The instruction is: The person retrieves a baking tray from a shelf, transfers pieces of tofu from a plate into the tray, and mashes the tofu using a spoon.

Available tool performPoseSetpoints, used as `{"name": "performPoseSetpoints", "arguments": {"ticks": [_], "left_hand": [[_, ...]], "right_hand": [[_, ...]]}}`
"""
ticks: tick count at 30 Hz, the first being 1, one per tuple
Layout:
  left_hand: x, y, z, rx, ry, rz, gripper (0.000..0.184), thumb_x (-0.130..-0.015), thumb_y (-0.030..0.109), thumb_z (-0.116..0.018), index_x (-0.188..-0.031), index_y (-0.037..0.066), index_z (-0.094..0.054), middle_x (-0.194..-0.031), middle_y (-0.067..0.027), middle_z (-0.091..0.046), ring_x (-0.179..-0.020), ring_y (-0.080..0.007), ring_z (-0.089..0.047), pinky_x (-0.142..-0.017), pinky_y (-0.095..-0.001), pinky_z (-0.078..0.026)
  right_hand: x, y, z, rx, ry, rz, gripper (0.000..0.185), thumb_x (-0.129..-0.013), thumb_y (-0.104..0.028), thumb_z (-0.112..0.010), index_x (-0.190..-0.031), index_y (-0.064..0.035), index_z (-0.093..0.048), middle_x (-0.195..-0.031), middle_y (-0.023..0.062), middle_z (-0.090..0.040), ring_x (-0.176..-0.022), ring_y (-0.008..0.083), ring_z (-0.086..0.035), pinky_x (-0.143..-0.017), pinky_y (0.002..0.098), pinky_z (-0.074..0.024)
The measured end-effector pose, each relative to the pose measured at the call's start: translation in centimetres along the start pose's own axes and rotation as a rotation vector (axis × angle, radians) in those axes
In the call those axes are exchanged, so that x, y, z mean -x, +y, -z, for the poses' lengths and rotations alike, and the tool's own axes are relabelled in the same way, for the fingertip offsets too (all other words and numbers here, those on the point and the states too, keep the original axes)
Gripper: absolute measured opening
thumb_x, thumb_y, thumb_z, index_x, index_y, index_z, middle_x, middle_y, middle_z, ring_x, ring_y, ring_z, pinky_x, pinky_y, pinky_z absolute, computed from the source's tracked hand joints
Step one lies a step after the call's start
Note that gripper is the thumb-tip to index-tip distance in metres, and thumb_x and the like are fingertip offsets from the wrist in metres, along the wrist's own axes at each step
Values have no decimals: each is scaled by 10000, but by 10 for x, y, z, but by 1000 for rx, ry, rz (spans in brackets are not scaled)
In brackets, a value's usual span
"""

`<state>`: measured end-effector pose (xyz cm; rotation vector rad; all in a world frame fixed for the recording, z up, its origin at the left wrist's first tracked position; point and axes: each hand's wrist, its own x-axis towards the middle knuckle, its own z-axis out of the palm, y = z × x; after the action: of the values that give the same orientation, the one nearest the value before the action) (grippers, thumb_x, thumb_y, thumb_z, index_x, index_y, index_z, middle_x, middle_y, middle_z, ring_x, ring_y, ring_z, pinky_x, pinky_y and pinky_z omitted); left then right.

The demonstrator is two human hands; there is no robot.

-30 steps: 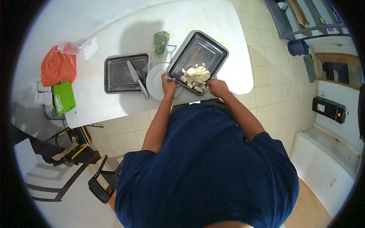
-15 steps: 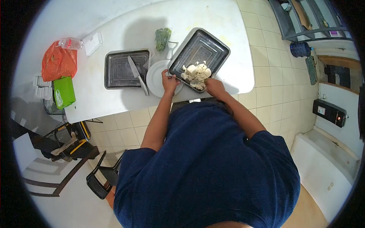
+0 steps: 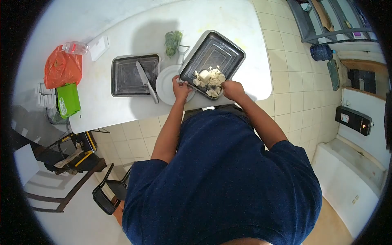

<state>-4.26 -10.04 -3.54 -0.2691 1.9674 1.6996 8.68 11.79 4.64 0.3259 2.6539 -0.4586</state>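
My left hand (image 3: 181, 89) grips the near left rim of a dark metal baking tray (image 3: 216, 51), which sits at an angle on the table. Pale, crumbly chunks of food (image 3: 209, 77) are heaped in the tray's near end. Closed in a fist at the near right rim, my right hand (image 3: 233, 90) holds what looks like a spoon; its grey end lies among the chunks and its handle is mostly hidden. Partly under the tray and my left hand is a white plate (image 3: 165, 85). A peeler-like tool (image 3: 182, 55) lies just beyond the plate.
A second dark tray (image 3: 124, 75) stands left, with a knife (image 3: 145, 81) across it, handle over the near rim. Leafy greens (image 3: 173, 43) lie farther back. Along the left are a red plastic bag (image 3: 63, 67), a bottle (image 3: 76, 47), a white box (image 3: 99, 48) and a green bag (image 3: 68, 100).
My right hand has shifted slightly right and the grey utensil end has moved within the chunks, which are rearranged. My left hand keeps its hold on the tray.
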Motion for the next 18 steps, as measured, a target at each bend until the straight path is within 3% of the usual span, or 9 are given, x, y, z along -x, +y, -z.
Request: {"name": "performPoseSetpoints", "arguments": {"ticks": [4, 7, 11, 18], "left_hand": [[0, -2, 0, -27, 0, -38, 498, -880, -7, -568, -1297, 148, -345, -875, -108, -536, -696, -205, -639, -548, -332, -585], [-2, -4, -2, 57, 18, -7, 499, -855, -25, -580, -1281, 138, -377, -845, -95, -504, -642, -177, -597, -484, -317, -562], [-3, -5, -2, 66, 19, -16, 511, -860, -18, -584, -1296, 139, -369, -859, -99, -500, -654, -187, -611, -492, -322, -567], [-3, -5, -2, 54, 30, 12, 498, -864, -21, -581, -1287, 139, -372, -912, -106, -481, -663, -202, -625, -510, -324, -578]], "right_hand": [[7, 7, -10, -86, 141, 78, 202, -750, -87, -529, -890, -57, -670, -905, 153, -668, -832, 324, -666, -693, 452, -537], [15, 13, -25, -89, 122, 74, 218, -749, -61, -520, -919, -63, -656, -922, 149, -664, -832, 323, -660, -692, 458, -534], [22, 19, -44, -71, 196, 128, 202, -780, -66, -496, -879, -81, -672, -856, 149, -662, -797, 343, -648, -676, 451, -522], [12, 5, -7, -9, -12, 36, 202, -734, -57, -534, -884, -69, -669, -903, 151, -665, -854, 331, -655, -704, 447, -532]]}}
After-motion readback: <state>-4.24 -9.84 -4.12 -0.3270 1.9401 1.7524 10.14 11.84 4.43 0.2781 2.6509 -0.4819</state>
